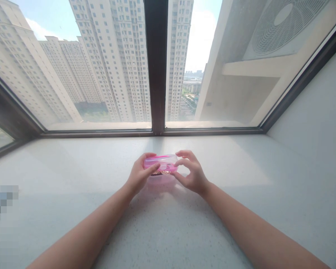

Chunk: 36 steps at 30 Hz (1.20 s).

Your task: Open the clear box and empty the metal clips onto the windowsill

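Translucent pink plastic oval case (161, 163) sits mid-sill, gripped at its left end by curled left hand (140, 175); right hand (192, 173) half-closed, fingertips on its right end. Brownish contents underneath, unclear. White speckled stone windowsill (72, 168) below, dark-framed window (156, 67) beyond

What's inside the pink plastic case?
Something brown-gold shows low in the pink plastic case, between the left hand and right hand. The hands and pink tint cover the rest, so what it is can't be told.
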Each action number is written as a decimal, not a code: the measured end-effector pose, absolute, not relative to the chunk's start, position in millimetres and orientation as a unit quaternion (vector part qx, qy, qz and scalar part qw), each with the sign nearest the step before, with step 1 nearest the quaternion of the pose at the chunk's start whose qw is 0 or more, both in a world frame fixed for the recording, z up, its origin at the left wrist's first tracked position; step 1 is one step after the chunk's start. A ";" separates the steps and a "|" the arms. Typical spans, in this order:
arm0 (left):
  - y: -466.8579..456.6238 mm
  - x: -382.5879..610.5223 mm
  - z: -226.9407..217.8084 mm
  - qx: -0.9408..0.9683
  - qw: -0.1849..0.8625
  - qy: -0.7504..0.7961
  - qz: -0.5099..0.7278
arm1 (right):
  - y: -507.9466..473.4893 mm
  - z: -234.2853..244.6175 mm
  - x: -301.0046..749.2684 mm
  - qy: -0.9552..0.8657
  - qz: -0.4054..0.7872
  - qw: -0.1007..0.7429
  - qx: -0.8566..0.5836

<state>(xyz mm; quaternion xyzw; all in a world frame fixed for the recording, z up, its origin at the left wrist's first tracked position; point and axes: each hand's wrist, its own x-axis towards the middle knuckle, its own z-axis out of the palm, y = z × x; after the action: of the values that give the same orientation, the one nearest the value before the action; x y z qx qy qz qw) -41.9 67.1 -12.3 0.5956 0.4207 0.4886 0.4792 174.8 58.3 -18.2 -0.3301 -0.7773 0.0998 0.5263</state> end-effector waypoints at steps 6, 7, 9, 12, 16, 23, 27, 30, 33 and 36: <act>69.0 -43.1 -10.2 0.538 0.512 0.415 0.526 | 61.1 -22.2 172.2 -0.782 0.098 0.521 -0.328; 69.2 -42.9 -9.7 0.526 0.523 0.409 0.531 | 60.6 -22.2 172.0 -0.782 0.103 0.520 -0.326; 69.4 -42.4 -8.3 0.501 0.551 0.392 0.540 | 59.1 -21.5 171.8 -0.785 0.116 0.517 -0.322; 69.8 -41.9 -6.4 0.477 0.575 0.377 0.548 | 57.0 -20.4 171.2 -0.782 0.141 0.517 -0.320; 70.6 -42.3 -6.7 0.475 0.565 0.382 0.556 | 56.5 -20.9 169.4 -0.771 0.160 0.520 -0.331; 67.5 -42.0 -6.1 0.494 0.555 0.381 0.551 | 59.8 -23.5 168.4 -0.743 0.190 0.528 -0.365; 65.8 -41.0 -5.2 0.508 0.553 0.382 0.539 | 62.8 -25.6 168.9 -0.720 0.236 0.521 -0.393; 66.3 -41.0 -5.4 0.509 0.552 0.382 0.538 | 65.1 -27.7 168.9 -0.705 0.271 0.519 -0.401; 68.3 -41.5 -6.1 0.506 0.552 0.383 0.541 | 65.7 -28.3 168.7 -0.696 0.301 0.519 -0.394; 70.9 -42.5 -6.6 0.492 0.556 0.376 0.555 | 62.9 -25.6 167.8 -0.709 0.294 0.525 -0.368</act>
<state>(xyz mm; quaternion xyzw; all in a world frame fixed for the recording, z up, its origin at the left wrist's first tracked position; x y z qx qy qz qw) -42.5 70.9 -6.6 0.4919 0.3762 0.5548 0.5556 167.8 62.9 -25.6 -0.3679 -0.7090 0.2940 0.5250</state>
